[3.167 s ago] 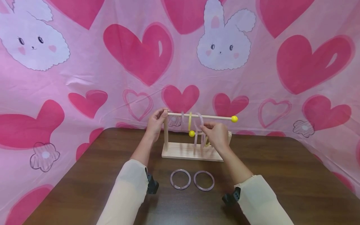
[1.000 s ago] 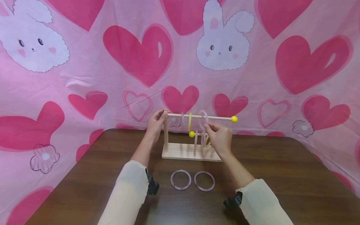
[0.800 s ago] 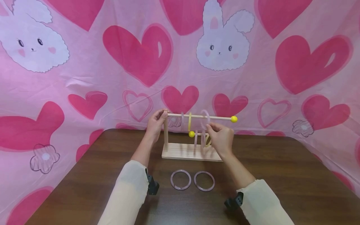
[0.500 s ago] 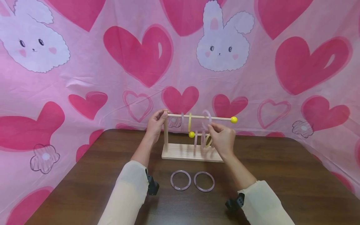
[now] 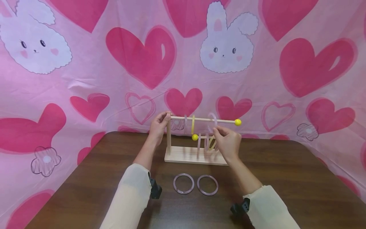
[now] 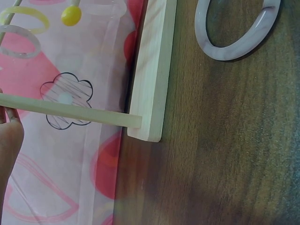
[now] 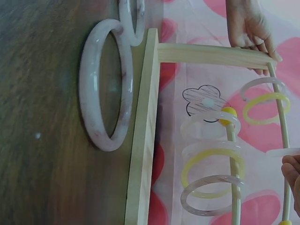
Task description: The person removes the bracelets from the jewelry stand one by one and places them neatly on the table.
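A wooden bangle stand (image 5: pixel 183 154) stands on the table. My left hand (image 5: pixel 158 128) grips the top of its left post, fingertips behind and thumb in front. With thumb and fingertips, my right hand (image 5: pixel 229 142) pinches a pale lavender bangle (image 5: pixel 215 119) that encircles the upper rod (image 5: pixel 227 121), toward its yellow ball end. Further left on that rod hang a yellow bangle (image 5: pixel 193 124) and a pale bangle (image 5: pixel 185 122). Several bangles hang on the lower rod, among them a yellow one (image 7: pixel 186 174) and a greyish purple one (image 7: pixel 187 206) in the right wrist view.
Two marbled purple bangles, a left one (image 5: pixel 174 184) and a right one (image 5: pixel 216 186), lie flat in front of the stand on the dark wooden table (image 5: pixel 114 197). Behind hangs a pink cloth (image 5: pixel 188 76) with hearts and rabbits. The lower rod also ends in a yellow ball (image 5: pixel 195 137).
My right hand has moved rightward along the upper rod with the pale lavender bangle, closer to the yellow ball. My left hand stays on the post.
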Demonstrator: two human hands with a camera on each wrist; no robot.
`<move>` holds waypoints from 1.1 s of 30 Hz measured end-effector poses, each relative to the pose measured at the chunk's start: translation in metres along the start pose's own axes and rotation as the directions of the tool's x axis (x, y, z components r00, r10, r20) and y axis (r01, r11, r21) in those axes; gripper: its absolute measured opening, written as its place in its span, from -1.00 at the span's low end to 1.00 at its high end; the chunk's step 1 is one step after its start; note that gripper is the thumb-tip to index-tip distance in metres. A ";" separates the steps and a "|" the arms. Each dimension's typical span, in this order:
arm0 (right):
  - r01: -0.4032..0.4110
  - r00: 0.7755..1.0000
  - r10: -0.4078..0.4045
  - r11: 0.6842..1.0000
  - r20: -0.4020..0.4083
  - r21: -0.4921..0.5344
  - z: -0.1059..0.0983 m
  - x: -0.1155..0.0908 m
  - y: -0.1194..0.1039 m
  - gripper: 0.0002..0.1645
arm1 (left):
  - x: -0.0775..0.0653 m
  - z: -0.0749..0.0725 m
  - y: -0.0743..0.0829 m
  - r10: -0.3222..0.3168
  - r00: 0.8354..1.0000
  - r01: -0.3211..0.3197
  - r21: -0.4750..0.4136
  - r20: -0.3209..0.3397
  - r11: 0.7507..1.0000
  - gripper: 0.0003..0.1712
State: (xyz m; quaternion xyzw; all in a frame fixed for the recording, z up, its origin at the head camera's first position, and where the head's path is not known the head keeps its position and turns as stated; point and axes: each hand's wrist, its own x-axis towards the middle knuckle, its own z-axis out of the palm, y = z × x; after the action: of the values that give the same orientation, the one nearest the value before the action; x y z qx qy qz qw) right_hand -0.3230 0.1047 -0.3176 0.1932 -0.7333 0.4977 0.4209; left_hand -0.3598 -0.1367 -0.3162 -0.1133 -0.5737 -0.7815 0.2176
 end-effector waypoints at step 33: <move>0.005 0.996 -0.019 0.988 -0.085 -0.156 -0.015 -0.001 0.004 -0.85 | 0.000 0.000 0.000 -0.004 1.000 0.004 -0.009 -0.014 1.000 -0.83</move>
State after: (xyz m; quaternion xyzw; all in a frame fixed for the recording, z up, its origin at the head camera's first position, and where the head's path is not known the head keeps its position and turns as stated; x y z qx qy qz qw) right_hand -0.3189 0.1192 -0.3184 0.1427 -0.7499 0.4443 0.4689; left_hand -0.3596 -0.1366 -0.3160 -0.1073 -0.5690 -0.7852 0.2196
